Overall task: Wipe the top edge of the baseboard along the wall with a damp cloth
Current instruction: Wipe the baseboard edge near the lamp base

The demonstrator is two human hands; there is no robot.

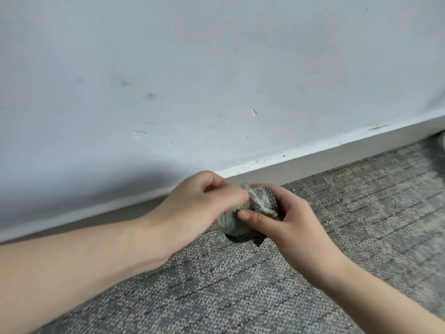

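Note:
A crumpled grey-green cloth (257,203) with a dark dotted side is bunched between both hands, just in front of the wall. My left hand (199,206) pinches its upper left part with closed fingers. My right hand (286,225) grips it from the right, thumb pressed on the front. The white baseboard (313,160) runs diagonally along the wall's foot, rising to the right. Its top edge shows dark specks and grime right of the hands. The cloth is held slightly off the baseboard, over the carpet.
The pale blue-grey wall (192,80) carries scuffs and small chips. Grey patterned carpet (361,201) covers the floor below the baseboard. My shadow darkens the wall and baseboard at the left.

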